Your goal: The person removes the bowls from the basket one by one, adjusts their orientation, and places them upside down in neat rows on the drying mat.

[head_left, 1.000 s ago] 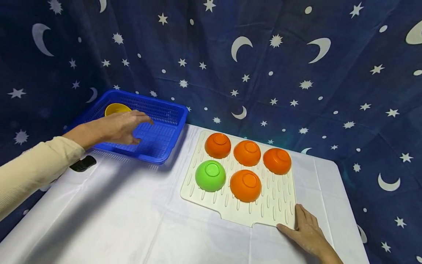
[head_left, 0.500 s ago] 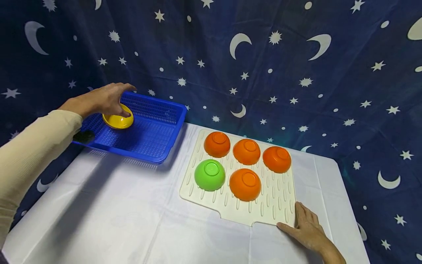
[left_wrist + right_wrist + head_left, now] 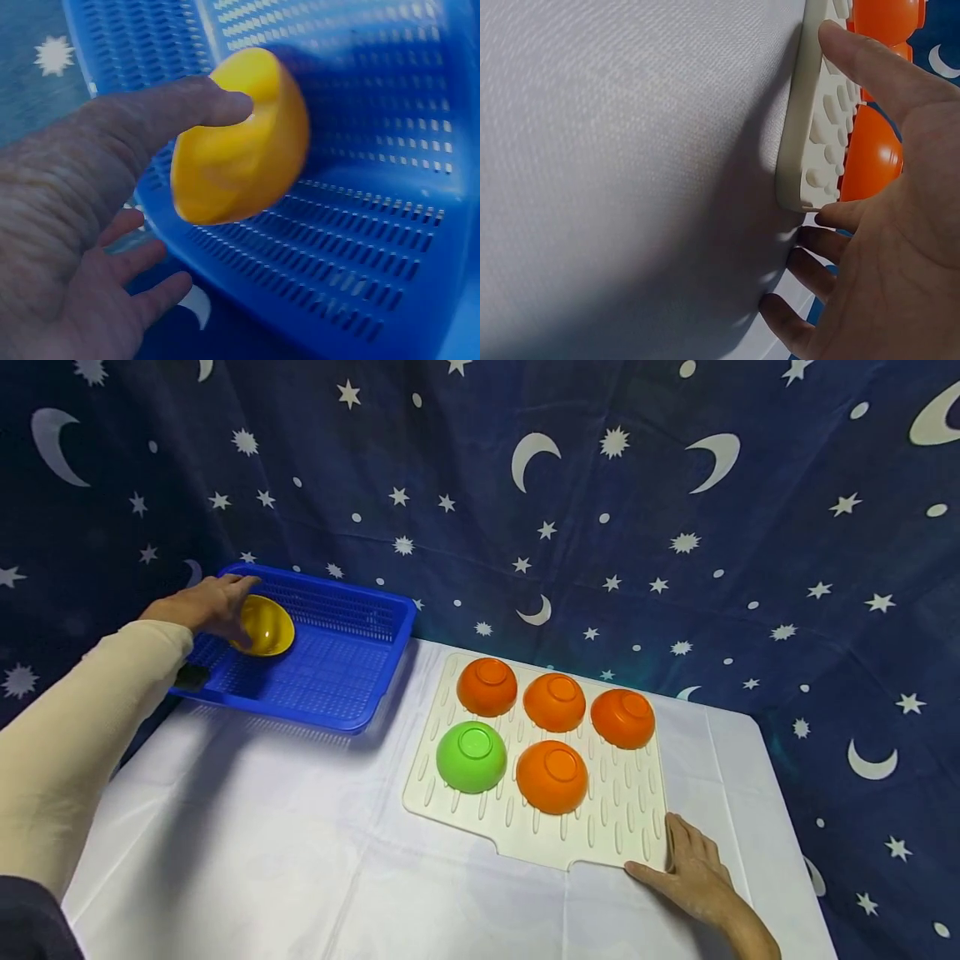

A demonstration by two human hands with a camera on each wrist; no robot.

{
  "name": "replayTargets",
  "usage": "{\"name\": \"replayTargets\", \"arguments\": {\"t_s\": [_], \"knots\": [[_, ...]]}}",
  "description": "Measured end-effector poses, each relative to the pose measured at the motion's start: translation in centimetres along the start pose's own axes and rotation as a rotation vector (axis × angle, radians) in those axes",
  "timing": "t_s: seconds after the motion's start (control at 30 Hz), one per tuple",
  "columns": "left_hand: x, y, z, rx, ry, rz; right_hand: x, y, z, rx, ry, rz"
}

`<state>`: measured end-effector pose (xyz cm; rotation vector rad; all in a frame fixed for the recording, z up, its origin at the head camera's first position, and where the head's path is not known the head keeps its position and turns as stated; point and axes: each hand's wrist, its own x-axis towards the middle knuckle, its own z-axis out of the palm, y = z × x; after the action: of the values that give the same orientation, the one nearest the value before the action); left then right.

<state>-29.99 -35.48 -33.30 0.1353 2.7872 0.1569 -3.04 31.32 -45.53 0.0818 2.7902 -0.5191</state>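
A yellow bowl (image 3: 270, 628) sits tilted, hollow side showing, at the left end of a blue perforated basket (image 3: 330, 720). My left hand (image 3: 208, 607) reaches over its left side. In the left wrist view the thumb (image 3: 225, 107) overlaps the bowl's hollow, while the other visible fingers spread loosely apart from it. My right hand (image 3: 693, 877) rests at the near right corner of a cream draining mat (image 3: 622, 827), thumb at the front edge and fingers along the side. Upside down on the mat are a green bowl (image 3: 471, 757) and several orange bowls (image 3: 552, 777).
A white cloth (image 3: 300, 843) covers the table. Behind it hangs a dark blue curtain (image 3: 450, 452) with moons and stars. The basket stands at the back left, its raised rim around the yellow bowl.
My left hand has moved left across the basket to the yellow bowl's left side, baring more of the bowl. My right hand keeps its place at the mat's corner.
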Motion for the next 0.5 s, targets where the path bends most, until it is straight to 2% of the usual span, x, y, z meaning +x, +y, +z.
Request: {"name": "replayTargets", "arguments": {"t_s": [0.17,0.3,0.5], "knots": [[0.0,-0.3,0.7,0.049,-0.054,-0.025,0.0,0.0,0.0,0.005,0.005,0.002],[-0.2,-0.2,0.9,0.129,-0.051,-0.018,0.0,0.1,0.1,0.017,0.013,0.001],[-0.3,0.0,1.3,0.188,-0.036,-0.031,0.1,0.3,0.2,0.026,0.016,0.009]]}}
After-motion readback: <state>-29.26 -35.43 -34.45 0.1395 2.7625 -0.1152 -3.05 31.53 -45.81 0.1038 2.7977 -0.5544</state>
